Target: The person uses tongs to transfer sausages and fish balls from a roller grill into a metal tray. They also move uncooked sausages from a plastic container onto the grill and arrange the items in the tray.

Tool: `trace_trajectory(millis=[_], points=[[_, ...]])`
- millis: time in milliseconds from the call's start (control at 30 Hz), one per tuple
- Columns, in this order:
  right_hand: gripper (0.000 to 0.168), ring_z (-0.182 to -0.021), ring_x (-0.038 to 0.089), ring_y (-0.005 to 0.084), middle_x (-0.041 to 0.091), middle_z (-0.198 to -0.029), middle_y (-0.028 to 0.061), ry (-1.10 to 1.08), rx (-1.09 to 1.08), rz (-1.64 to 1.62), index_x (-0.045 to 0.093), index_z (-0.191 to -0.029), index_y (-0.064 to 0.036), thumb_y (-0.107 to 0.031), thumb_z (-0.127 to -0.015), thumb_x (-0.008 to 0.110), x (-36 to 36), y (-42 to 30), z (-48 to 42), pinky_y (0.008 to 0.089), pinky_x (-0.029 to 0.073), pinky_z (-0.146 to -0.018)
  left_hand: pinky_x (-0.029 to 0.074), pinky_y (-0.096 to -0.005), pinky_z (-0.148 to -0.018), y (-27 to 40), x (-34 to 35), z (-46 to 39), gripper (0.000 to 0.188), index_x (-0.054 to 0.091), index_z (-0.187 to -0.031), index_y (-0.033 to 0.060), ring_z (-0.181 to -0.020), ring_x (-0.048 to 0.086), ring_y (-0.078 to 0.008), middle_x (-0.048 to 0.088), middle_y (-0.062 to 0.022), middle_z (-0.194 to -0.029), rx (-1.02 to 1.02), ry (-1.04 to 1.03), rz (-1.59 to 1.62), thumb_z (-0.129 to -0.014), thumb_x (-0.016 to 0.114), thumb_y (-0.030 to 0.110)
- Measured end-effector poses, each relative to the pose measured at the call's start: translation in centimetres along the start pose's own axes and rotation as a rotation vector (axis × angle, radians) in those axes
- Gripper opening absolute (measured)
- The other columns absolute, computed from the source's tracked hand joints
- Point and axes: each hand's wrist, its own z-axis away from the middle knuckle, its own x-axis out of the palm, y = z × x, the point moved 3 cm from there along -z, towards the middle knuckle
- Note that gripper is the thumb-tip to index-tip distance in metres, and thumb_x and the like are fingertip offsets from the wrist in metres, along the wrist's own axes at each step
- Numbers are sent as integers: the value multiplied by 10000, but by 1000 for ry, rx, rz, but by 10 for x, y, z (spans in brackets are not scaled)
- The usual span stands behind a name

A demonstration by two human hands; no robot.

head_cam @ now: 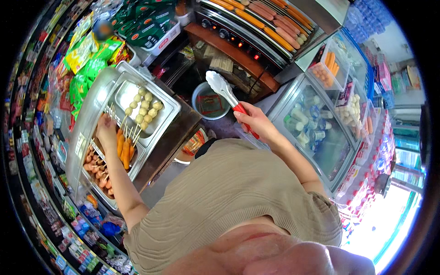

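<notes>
My right hand (256, 120) grips the red handle of metal tongs (223, 86), whose scalloped head points up and away from me. At the left, my left hand (106, 130) reaches into a stainless steel serving tray (174, 107), under its raised clear lid (90, 99). Its fingers are at a cluster of wooden skewer sticks; whether they grip any is hard to see. Skewered pale balls (142, 110) lie in the tray's far compartment. Orange sausages on sticks (125, 151) sit in the middle one, and small reddish sausages on sticks (98, 166) in the near one.
A roller grill (240, 37) with sausages and lit red lamps stands ahead. Below it is a bucket (210, 103) of liquid. At right, a glass-topped freezer (312, 127) carries clear food tubs (331, 65). Snack bags (92, 65) and packed shelves (37, 172) line the left.
</notes>
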Motion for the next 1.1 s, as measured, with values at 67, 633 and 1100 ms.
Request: trace_trajectory(millis=[67, 633, 1100], points=[[278, -539, 431, 47, 451, -681, -44, 45, -11, -20, 526, -1055, -65, -267, -879, 601, -11, 0, 6, 207, 336, -449, 474, -321, -847, 29, 7, 13, 369, 546, -1188, -12, -1007, 606, -235, 604, -150, -1138, 25, 20, 23, -831, 607, 56], [301, -431, 462, 135, 504, -607, 37, 849, 198, 571, 550, -812, -43, -337, -851, 601, -352, -96, 91, 272, 367, -378, 436, -216, -602, 318, 122, 155, 199, 648, -995, 39, -688, 533, -113, 566, -48, -806, 642, -341, 692, -808, 618, -21], [442, -510, 522, 121, 543, -640, 10, 1056, -315, 307, 584, -1063, -91, -475, -842, 583, -254, -26, 168, 293, 433, -442, 427, -374, -926, 573, 290, 181, 522, 480, -1271, 25, -1097, 553, -281, 572, -168, -1204, 1079, -858, 423, -845, 610, 296]])
